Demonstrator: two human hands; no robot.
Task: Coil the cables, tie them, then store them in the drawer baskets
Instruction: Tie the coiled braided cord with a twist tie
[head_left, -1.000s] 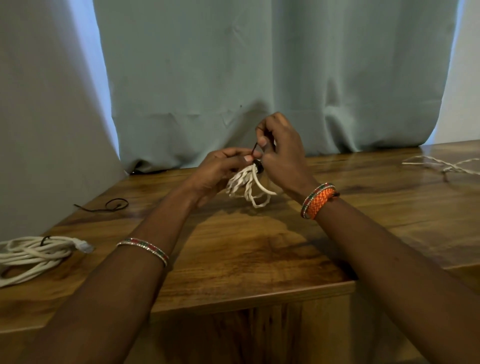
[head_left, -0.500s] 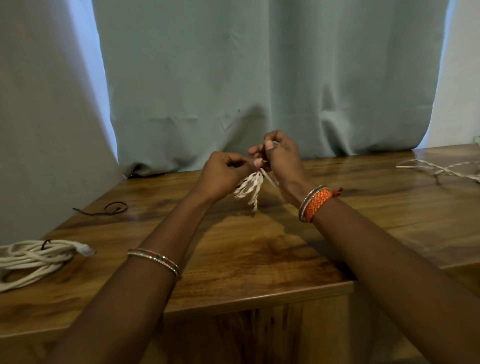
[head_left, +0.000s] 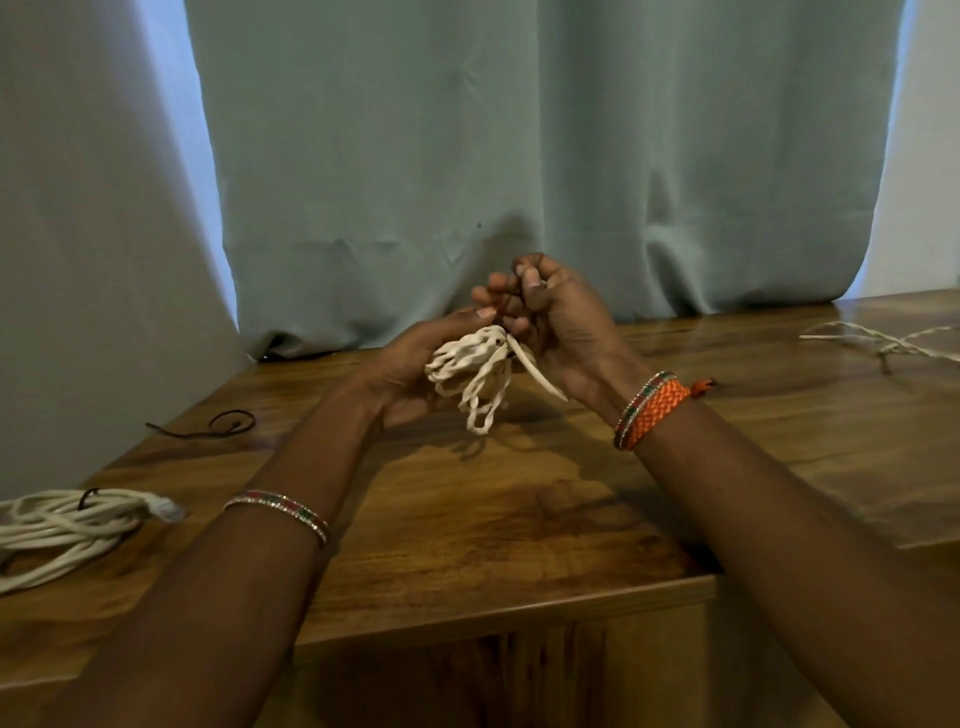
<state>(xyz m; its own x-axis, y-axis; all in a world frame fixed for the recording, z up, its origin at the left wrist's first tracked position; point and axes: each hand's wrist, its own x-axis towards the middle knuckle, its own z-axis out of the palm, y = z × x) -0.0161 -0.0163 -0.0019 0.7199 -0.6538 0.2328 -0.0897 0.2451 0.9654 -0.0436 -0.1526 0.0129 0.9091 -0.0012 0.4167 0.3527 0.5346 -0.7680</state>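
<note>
Curtain (head_left: 519, 156): grey-green cloth, fills the 12 o'clock half of the view, hem resting on the back edge of the desk.

Desk (head_left: 519, 509): brown wood grain, spans 9 to 3 o'clock; near edge at 6 o'clock.

Tied bundle (head_left: 67, 525): thick white cable, coiled, a dark tie round it, lying on the desk at 8 o'clock. Judged finished, awaiting storage.

Loose cable (head_left: 883, 340): thin, pale, sprawled on the desk at 3 o'clock, not yet coiled.

Left hand (head_left: 410, 369): centre, raised above the desk, fingers curled round the small coil from its 9 o'clock side, thumb laid over the top.

Right hand (head_left: 561, 322): touching the left at its 2 o'clock, fingers closed in a pinch on what looks like a thin dark tie; the tie itself is too small to confirm.

Small coil (head_left: 478, 369): flat white cable in short loops, held between both hands, one end jutting toward 4 o'clock. Change since a second ago: the right hand has turned palm-inward and drawn up over the coil's top, and the loops hang fuller. Judged: the tie is being cinched, so this cable is near done; no drawer baskets in view.

Spare tie (head_left: 218, 422): dark cord, curled on the desk at 9 o'clock.
</note>
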